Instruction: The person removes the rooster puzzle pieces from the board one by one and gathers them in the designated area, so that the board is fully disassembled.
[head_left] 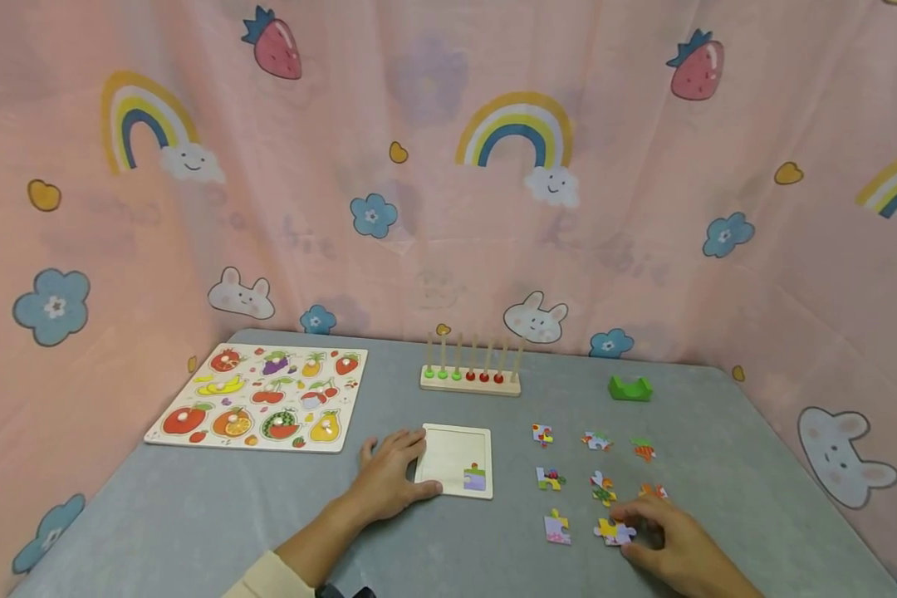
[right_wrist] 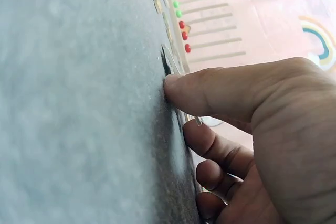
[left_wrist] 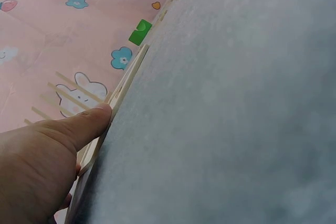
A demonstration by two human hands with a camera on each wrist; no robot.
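My left hand rests at the left side of a square wooden puzzle tray, fingers at its far left corner. The straight thumb lies on the near edge. One purple and green piece sits in the tray's near right corner. To the right, my right hand pinches a yellow and purple jigsaw piece between thumb and forefinger, close over the table. In the right wrist view, the thumb covers part of this thin piece, and the other fingers are curled.
Several loose jigsaw pieces lie in rows between the tray and my right hand. Behind the tray stands a pegged wooden rack with green and red beads. A fruit puzzle board lies far left, a green block at back right.
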